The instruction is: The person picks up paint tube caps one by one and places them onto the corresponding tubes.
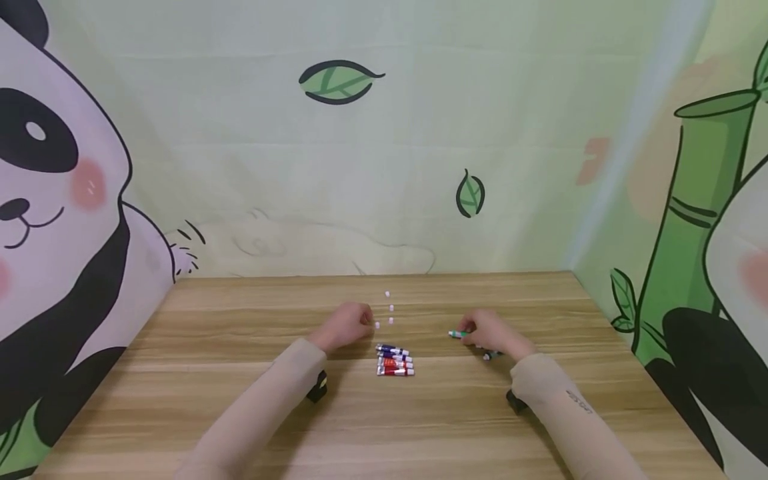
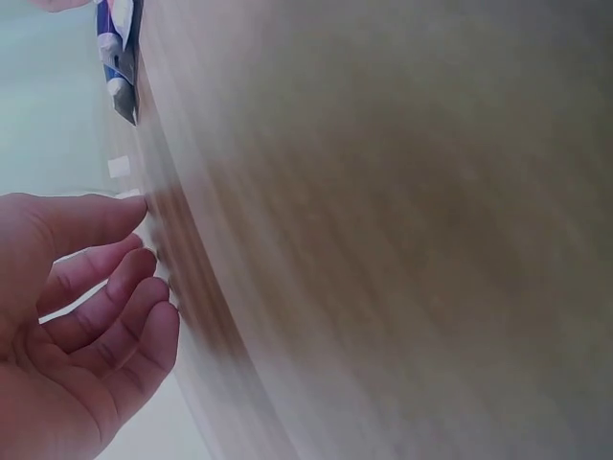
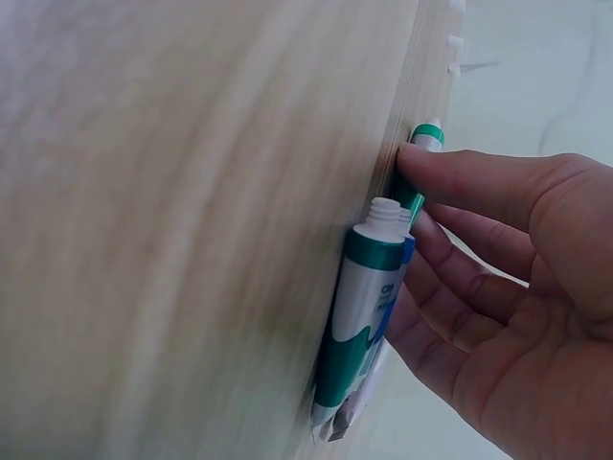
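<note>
My left hand (image 1: 346,327) rests on the table beside a small white cap (image 1: 377,325). Its fingers are loosely bent in the left wrist view, with nothing seen between thumb and fingertips. On the right, my right hand (image 1: 492,331) pinches a green-and-white paint tube (image 1: 457,334) between thumb and fingers. Under that hand lies an uncapped green-and-white paint tube (image 3: 359,316), its threaded neck bare, close against another tube with a blue edge. Between the hands, several red and dark blue paint tubes (image 1: 395,371) lie side by side in a row.
More white caps (image 1: 391,308) are spread in a loose line beyond the tube row. The wooden table (image 1: 456,420) ends at a printed backdrop (image 1: 384,200) with pandas, leaves and bamboo. Black wrist cameras are strapped under both sleeves.
</note>
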Demonstrator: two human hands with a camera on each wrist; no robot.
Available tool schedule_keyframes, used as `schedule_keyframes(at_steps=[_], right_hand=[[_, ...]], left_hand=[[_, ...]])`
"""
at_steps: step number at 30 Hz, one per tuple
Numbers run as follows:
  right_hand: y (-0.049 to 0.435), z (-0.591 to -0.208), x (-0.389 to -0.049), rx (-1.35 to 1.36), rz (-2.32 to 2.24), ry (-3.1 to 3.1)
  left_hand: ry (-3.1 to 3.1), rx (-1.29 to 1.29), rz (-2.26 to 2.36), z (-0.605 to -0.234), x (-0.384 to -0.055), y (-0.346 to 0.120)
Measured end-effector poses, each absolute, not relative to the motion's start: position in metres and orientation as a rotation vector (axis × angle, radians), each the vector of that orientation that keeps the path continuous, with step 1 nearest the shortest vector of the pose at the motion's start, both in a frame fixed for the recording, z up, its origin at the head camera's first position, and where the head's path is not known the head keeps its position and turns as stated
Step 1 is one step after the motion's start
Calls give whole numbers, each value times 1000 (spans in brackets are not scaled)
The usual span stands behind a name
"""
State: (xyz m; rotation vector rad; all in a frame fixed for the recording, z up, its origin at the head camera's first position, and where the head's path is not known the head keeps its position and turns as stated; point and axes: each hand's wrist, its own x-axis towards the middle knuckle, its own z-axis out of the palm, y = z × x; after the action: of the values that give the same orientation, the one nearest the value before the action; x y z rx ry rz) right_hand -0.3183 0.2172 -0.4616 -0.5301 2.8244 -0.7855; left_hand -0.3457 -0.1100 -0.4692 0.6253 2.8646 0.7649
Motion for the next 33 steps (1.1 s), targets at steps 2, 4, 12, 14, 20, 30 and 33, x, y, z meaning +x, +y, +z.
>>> schedule_keyframes(at_steps=[2, 4, 12, 14, 20, 30, 33], right_hand=[[218, -462, -319, -533, -792, 2823], [218, -463, -320, -524, -798, 2820], [219, -464, -320, -542, -799, 2820], [219, -464, -321, -531, -800, 2822], [219, -463, -321, -531, -796, 2819], [219, -460, -318, -531, -820, 2805], [220, -460, -317, -528, -828, 2800]], left_hand=[[2866, 629, 758, -468, -346, -109], [2867, 623, 742, -468, -346, -108], [2867, 600, 747, -468, -346, -106], [2866, 594, 755, -468, -346, -105], [2844, 589, 785, -468, -347, -107], [2831, 630, 760, -465, -347, -102], [2829, 638, 745, -465, -347, -98]])
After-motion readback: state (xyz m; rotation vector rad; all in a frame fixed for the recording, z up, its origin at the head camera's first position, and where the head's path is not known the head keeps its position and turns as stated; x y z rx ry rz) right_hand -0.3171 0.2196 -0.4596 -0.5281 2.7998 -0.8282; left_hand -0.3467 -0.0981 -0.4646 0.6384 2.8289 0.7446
